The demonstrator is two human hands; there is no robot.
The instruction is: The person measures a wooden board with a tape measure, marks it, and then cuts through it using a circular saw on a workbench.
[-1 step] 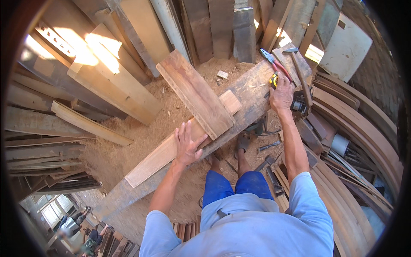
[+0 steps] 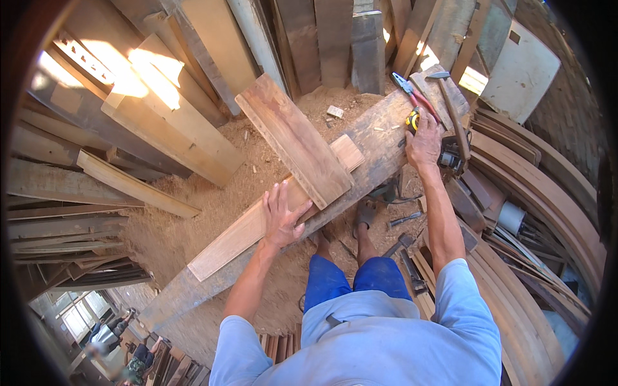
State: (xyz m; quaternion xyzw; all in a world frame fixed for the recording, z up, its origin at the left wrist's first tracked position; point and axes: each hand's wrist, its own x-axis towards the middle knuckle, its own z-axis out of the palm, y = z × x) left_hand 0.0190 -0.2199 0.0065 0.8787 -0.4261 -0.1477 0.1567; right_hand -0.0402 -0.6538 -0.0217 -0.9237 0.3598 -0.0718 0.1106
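My left hand [image 2: 281, 217] lies with its fingers spread on a long pale plank [image 2: 225, 248], beside a shorter, wider brown board [image 2: 293, 141] resting crosswise over that plank. Both lie on a long worn bench board [image 2: 380, 154] running from lower left to upper right. Near its far right end, my right hand [image 2: 423, 143] has its fingers closed round a yellow and black tape measure [image 2: 412, 119], partly hidden by the hand. Just beyond are pliers [image 2: 421, 100] with red handles and a hammer [image 2: 453, 114] with a wooden handle.
Boards [image 2: 174, 122] lean upright along the far and left sides. Curved timbers [image 2: 534, 167] are stacked at the right. A chisel-like tool [image 2: 405, 219] lies on the sawdust-covered floor [image 2: 206, 161] near my feet. Other people [image 2: 138, 360] are at the lower left.
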